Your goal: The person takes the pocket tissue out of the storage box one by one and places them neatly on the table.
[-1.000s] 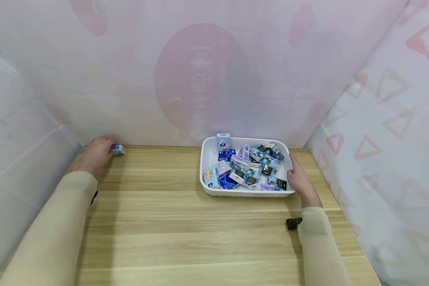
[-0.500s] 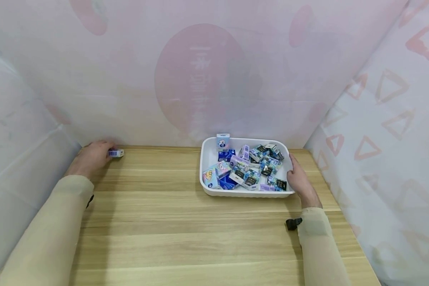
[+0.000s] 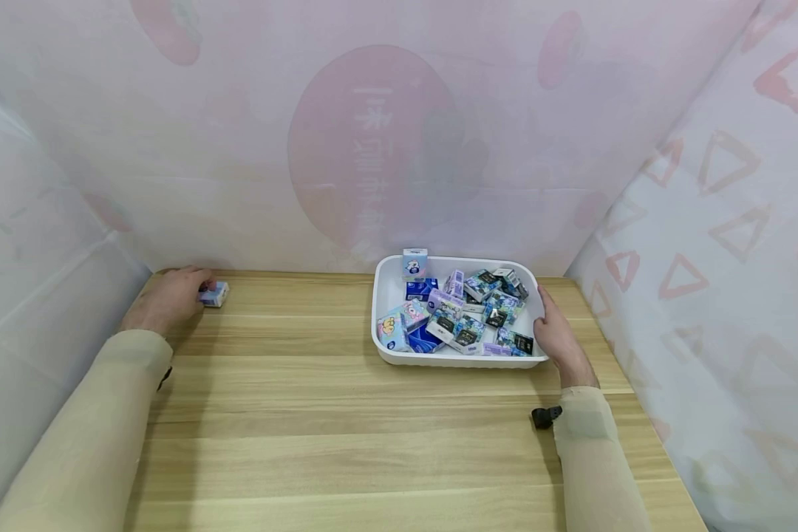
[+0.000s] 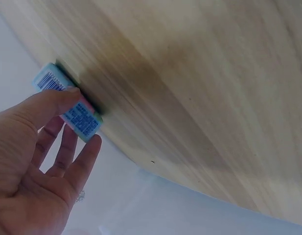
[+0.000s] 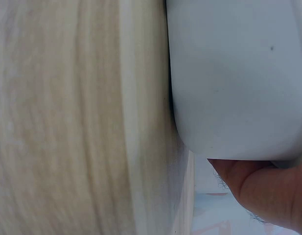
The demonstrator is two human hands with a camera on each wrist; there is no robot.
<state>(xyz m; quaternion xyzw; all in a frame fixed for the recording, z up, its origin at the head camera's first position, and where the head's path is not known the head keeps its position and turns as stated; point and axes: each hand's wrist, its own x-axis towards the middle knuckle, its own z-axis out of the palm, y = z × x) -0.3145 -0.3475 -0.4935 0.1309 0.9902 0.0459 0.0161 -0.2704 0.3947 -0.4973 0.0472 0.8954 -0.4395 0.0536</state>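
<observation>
At the far left of the table, my left hand point(image 3: 171, 297) pinches a small pocket tissue pack point(image 3: 214, 294) near the back wall. In the left wrist view the pack point(image 4: 78, 110) shows a light blue side with a barcode and print; the thumb lies on this side and the other fingers are behind and below. It stands close against the wood. My right hand point(image 3: 558, 336) grips the right end of a white plastic tray point(image 3: 462, 360), thumb at the rim. The right wrist view shows the hand point(image 5: 268, 188) at the tray's outer wall point(image 5: 234, 83).
Several small packs point(image 3: 465, 332) in blue, purple and dark floral prints lie jumbled in the tray. One light blue pack point(image 3: 415, 263) stands upright at its back left corner. A printed pale curtain point(image 3: 259, 185) rises along the table's back edge; wood tabletop point(image 3: 346, 436) stretches in front.
My left hand has shifted slightly toward me and left with the tissue pack, which has turned so more of its face shows. The right hand and tray stay in place.
</observation>
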